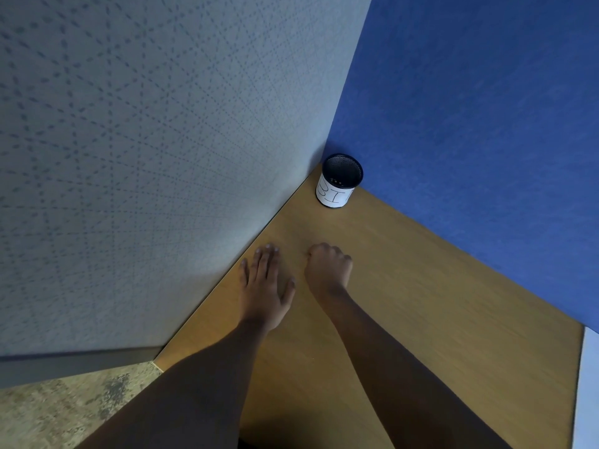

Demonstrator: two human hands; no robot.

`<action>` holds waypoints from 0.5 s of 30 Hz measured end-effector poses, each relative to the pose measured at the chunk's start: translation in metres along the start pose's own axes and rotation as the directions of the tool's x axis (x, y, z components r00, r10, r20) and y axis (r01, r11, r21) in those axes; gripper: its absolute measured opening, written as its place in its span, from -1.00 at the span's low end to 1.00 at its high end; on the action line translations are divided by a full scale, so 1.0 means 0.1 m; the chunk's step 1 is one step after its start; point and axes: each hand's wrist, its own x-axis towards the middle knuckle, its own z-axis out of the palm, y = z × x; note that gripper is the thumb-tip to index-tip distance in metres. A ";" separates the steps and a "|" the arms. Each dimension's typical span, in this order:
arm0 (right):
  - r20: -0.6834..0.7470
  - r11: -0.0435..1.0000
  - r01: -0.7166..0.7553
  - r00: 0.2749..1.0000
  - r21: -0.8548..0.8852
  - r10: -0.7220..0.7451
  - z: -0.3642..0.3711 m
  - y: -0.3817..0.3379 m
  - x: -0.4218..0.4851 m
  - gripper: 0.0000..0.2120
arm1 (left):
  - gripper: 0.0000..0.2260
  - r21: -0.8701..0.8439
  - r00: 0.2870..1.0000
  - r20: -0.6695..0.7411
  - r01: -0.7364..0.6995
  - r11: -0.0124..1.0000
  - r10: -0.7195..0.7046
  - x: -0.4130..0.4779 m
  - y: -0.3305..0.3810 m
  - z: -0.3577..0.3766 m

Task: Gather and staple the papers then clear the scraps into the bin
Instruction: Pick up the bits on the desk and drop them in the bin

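Observation:
A small black mesh bin with a white paper label stands upright in the far corner of the wooden desk. My left hand lies flat on the desk, palm down, fingers stretched out. Just right of it, my right hand is curled into a fist over the desk, and I cannot tell whether anything is inside it. Both hands are a short way in front of the bin. No papers, stapler or scraps are in view.
A grey dotted partition borders the desk on the left and a blue partition on the right; they meet behind the bin. Speckled floor shows at the lower left, past the desk's edge.

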 end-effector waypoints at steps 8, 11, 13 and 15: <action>0.058 0.999 -0.044 0.997 0.016 0.043 -0.04 -0.07 -0.02 -0.82 | -0.37 0.006 1.000 -0.010 0.001 1.000 0.000 0.00 0.01 0.00; 0.061 0.998 -0.061 0.996 0.027 0.059 -0.02 -0.07 -0.01 -0.80 | -0.37 0.014 1.000 -0.005 -0.002 1.000 0.002 0.01 0.00 0.01; 0.060 0.997 -0.067 0.996 0.038 0.065 0.00 -0.06 0.00 -0.79 | -0.37 0.016 1.000 -0.002 0.001 1.000 -0.001 0.01 0.00 0.01; 0.057 0.996 -0.067 0.996 0.055 0.064 0.05 -0.06 -0.01 -0.76 | -0.37 0.009 1.000 -0.005 0.004 1.000 -0.004 0.00 0.01 0.00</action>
